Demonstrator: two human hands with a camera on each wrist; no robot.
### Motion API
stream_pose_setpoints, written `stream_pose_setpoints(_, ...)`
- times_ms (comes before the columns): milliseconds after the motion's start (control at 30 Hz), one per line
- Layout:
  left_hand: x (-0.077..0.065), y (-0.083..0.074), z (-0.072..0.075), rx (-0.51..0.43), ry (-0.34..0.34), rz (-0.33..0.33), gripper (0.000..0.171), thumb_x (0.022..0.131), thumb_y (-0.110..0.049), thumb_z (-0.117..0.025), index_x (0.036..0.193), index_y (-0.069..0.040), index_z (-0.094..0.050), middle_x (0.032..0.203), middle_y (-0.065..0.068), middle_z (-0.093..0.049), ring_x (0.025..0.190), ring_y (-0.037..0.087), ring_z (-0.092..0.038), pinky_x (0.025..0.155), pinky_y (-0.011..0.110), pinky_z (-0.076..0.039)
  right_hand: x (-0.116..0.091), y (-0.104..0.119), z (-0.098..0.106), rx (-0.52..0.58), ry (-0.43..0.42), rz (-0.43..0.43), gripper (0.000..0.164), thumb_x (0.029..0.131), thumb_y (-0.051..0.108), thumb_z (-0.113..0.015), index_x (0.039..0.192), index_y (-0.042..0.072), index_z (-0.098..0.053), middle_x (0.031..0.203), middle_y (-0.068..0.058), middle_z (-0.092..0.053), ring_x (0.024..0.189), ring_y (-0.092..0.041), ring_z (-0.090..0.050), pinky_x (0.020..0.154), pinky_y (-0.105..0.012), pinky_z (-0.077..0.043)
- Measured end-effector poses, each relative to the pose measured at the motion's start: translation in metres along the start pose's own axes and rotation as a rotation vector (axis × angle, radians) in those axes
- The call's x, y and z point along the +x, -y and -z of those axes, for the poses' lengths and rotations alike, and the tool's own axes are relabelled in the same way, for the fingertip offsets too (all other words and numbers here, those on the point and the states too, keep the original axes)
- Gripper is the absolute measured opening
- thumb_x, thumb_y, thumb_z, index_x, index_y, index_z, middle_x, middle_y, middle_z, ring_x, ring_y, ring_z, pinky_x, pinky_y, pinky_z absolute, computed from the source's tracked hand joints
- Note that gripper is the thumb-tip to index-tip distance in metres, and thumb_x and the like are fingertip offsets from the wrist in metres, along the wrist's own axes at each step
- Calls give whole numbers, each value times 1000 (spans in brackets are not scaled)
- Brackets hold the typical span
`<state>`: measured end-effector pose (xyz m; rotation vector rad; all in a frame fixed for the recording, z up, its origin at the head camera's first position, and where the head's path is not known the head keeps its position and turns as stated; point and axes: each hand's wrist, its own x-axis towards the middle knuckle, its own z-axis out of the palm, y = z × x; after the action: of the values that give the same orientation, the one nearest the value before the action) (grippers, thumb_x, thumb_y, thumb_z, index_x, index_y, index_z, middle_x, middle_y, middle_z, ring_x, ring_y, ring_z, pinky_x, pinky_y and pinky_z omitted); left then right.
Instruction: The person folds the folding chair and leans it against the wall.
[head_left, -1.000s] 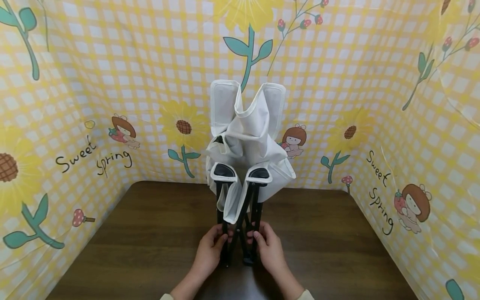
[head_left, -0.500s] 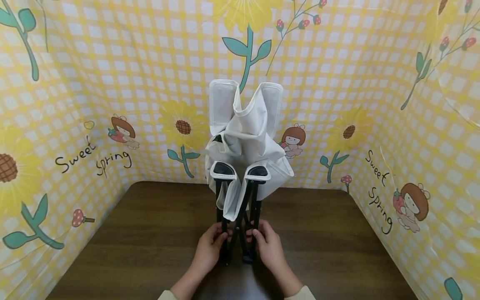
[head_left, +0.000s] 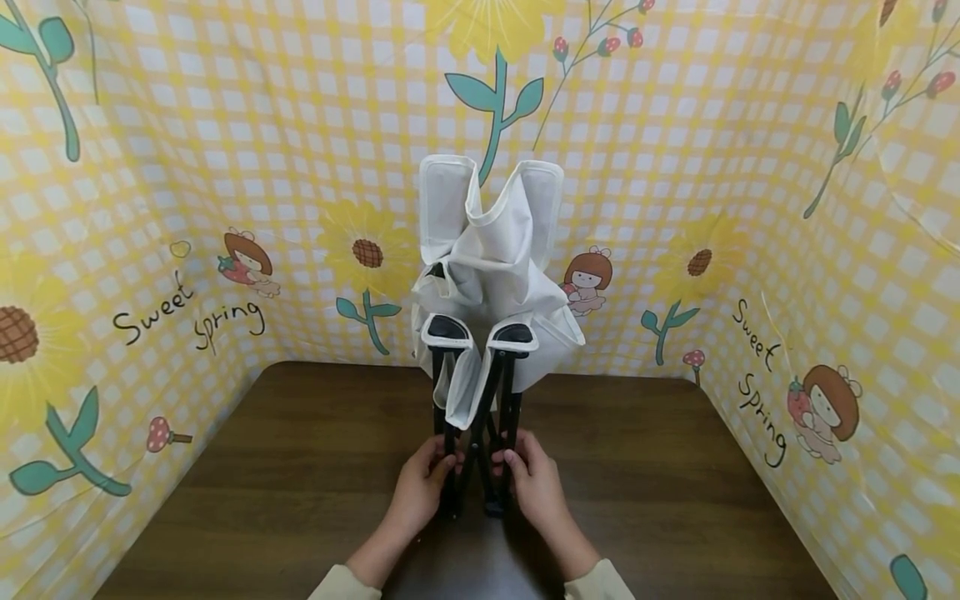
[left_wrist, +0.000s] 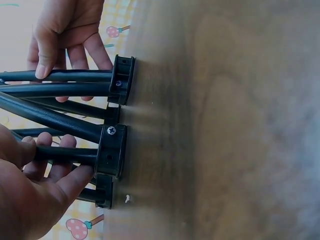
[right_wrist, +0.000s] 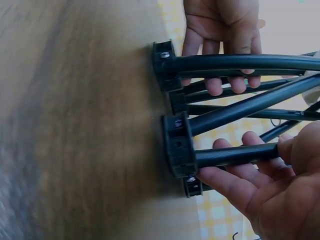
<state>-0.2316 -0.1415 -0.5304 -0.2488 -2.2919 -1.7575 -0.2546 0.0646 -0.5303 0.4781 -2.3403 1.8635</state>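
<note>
A folded camp chair (head_left: 495, 275) stands upright in the middle of the head view, its white fabric bunched over black metal legs (head_left: 474, 467). My left hand (head_left: 416, 492) grips a leg tube low on the left side, thumb in front and fingers behind. On the right side, my right hand (head_left: 540, 492) holds another leg tube at about the same height. Both wrist views show black plastic feet (left_wrist: 111, 150) close to the tabletop; whether all of them touch it I cannot tell. The right wrist view shows the legs crossing (right_wrist: 260, 100).
Under the chair lies a dark brown wooden tabletop (head_left: 285, 467). A yellow checked cloth (head_left: 315, 125) with sunflowers and cartoon figures hangs behind it and along both sides. A small white speck (left_wrist: 127, 198) lies near one foot.
The chair and both hands have shifted slightly away from me, a little up in the head view. The hold on the legs looks the same.
</note>
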Motion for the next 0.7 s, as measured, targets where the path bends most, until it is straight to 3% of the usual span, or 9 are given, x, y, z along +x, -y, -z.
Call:
stream_pose_setpoints(133, 4, 2, 1, 29, 1, 12, 20, 100, 3, -59, 117, -5, -65, 98, 7, -71, 91, 28, -70, 83, 36, -58, 2, -1, -3, -31, -8, 29, 26, 105, 5, -55, 131, 3, -56, 99, -14, -75, 87, -40, -73, 55, -25, -55)
stream_pose_setpoints(300, 9, 5, 3, 39, -1, -9, 19, 100, 3, -59, 117, -5, -64, 99, 6, -71, 93, 34, -69, 81, 26, -54, 7, -1, -4, -44, -6, 49, 23, 105, 6, -54, 129, 5, -56, 98, -12, -76, 86, -38, -74, 55, -26, -55)
stream_pose_setpoints(500, 15, 6, 3, 49, -18, -29, 19, 100, 0, -60, 117, -7, -65, 97, 5, -71, 89, 23, -68, 79, 25, -53, 13, -4, -3, -38, -3, 44, 20, 106, 7, -54, 126, 9, -58, 99, -16, -75, 87, -41, -73, 56, -28, -56)
stream_pose_setpoints(700, 19, 5, 3, 55, -20, -30, 19, 101, -2, -60, 118, -6, -66, 98, 6, -72, 91, 22, -68, 80, 26, -52, 19, -7, -3, -32, -1, 39, 23, 106, 7, -54, 128, 4, -57, 100, -19, -74, 88, -44, -72, 56, -28, -57)
